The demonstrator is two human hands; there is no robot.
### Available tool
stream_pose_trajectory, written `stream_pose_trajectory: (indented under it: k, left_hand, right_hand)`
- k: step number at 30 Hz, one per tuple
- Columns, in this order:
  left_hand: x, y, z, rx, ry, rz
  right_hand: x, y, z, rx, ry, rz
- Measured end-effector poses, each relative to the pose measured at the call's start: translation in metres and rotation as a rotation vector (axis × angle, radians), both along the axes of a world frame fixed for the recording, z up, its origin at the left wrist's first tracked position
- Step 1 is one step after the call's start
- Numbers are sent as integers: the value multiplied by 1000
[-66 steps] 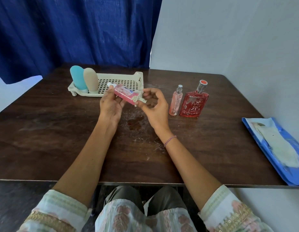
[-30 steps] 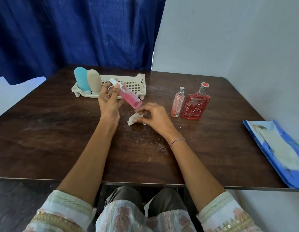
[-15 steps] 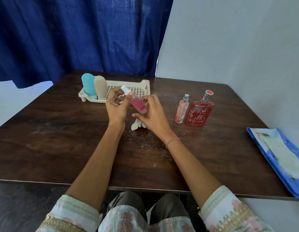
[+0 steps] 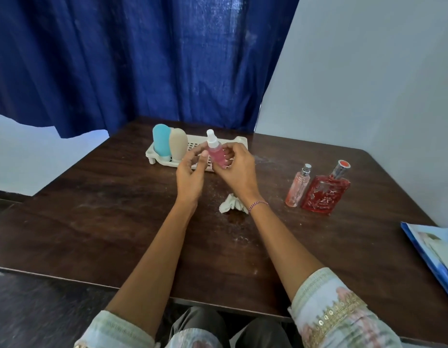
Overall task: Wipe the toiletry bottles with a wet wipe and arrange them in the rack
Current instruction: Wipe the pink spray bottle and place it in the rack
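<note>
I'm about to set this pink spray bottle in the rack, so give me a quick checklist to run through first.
1. Grip: ok, right hand holds the pink spray bottle upright.
2. Left hand clear: cannot tell, its thumb sits right beside the bottle.
3. Room in the rack: ok, bare mesh shows right of the blue bottle and beige bottle.
4. Wipe out of the way: ok, it lies on the table, outside the rack.
5. Bottle fully clean: cannot tell.
</note>
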State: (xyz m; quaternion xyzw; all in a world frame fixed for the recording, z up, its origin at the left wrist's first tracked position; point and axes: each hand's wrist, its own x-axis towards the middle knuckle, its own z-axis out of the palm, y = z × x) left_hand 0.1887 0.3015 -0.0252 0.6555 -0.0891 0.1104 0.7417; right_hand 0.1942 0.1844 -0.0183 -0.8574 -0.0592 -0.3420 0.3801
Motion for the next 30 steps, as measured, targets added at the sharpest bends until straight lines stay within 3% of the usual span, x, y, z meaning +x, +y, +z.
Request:
stream_pose_trajectory:
  k: [12,30]
  left_hand:
    - [25,27,-1,13,93,204]
    - [42,19,-7,72,197,192]
  right_hand:
    - [58,40,10,38,129,148]
    - [90,35,7,64,382,264]
